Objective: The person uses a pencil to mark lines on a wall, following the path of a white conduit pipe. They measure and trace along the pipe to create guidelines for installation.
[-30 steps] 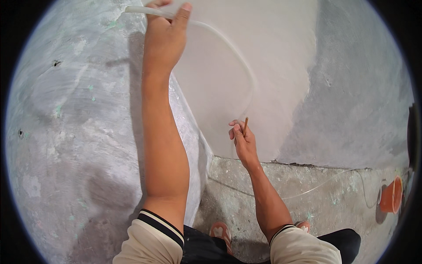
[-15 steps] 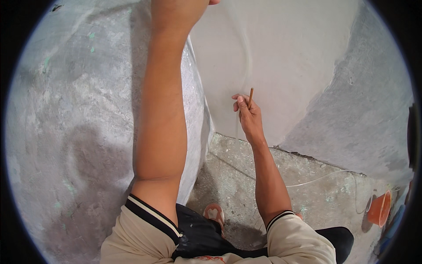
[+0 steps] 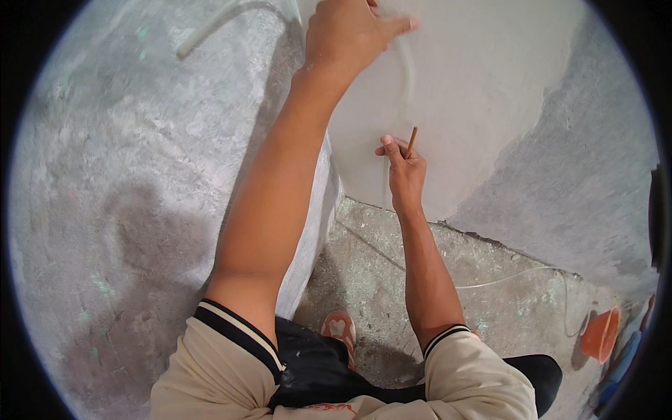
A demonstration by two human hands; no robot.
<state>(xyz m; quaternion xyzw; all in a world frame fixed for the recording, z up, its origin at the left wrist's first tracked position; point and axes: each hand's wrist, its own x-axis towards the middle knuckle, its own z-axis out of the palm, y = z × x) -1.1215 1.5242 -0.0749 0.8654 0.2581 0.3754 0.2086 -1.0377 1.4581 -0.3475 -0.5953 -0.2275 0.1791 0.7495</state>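
Observation:
My left hand (image 3: 350, 31) is raised high against the wall near the corner, its thumb stretched right and blurred. Its fingers are partly hidden but appear closed around a clear flexible tube (image 3: 206, 31), whose free end sticks out to the left. The tube arcs down along the pale wall to my right hand (image 3: 406, 171), which is lower and further right. Thumb and forefinger there pinch the tube, and it hangs below them toward the floor. A thin brown pencil-like stick (image 3: 412, 141) stands up between the fingers of the same hand.
Rough grey wall (image 3: 140, 140) fills the left side, meeting a smooth pale wall (image 3: 462, 84) with a bare grey patch at right. Below lies a speckled concrete floor (image 3: 504, 308), where the tube trails toward an orange bucket (image 3: 600, 334). My shoe (image 3: 339, 327) is near the corner.
My left hand has come down and right into fuller view, and the tube's free end now shows at upper left. My right hand has risen slightly, still holding the tube and stick.

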